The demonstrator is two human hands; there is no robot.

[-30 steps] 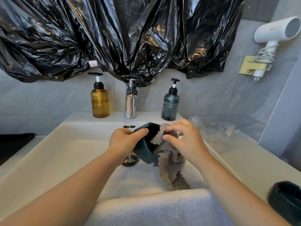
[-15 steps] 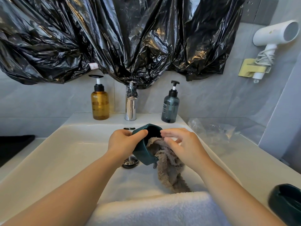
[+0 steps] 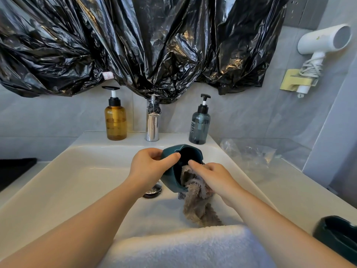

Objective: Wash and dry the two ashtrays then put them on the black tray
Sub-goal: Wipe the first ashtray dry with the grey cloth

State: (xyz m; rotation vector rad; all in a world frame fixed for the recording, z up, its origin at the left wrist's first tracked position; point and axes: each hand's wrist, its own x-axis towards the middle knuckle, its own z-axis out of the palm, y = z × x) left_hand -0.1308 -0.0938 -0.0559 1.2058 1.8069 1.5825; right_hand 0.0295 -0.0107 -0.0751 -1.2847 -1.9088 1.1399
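My left hand [image 3: 149, 167] grips a dark teal ashtray [image 3: 173, 176] by its rim, tipped on its side over the white sink [image 3: 81, 182] with its opening facing right. My right hand [image 3: 212, 176] holds a grey-brown cloth [image 3: 197, 202] and presses it into the ashtray's lower inside. The cloth's loose end hangs down into the basin. A second dark ashtray [image 3: 338, 235] sits on the counter at the far right, partly cut off by the frame edge. A black tray [image 3: 15, 169] lies at the far left, only its corner showing.
A chrome faucet [image 3: 152, 122] stands behind the basin between an amber pump bottle [image 3: 115, 120] and a dark blue pump bottle [image 3: 199, 124]. A white towel [image 3: 183, 246] lies over the sink's front edge. Crumpled clear plastic [image 3: 249, 153] lies on the right counter. A hair dryer [image 3: 324, 39] hangs on the wall.
My right hand has moved the cloth from the ashtray's upper rim down into its lower inside. The left hand keeps the ashtray tipped in about the same place.
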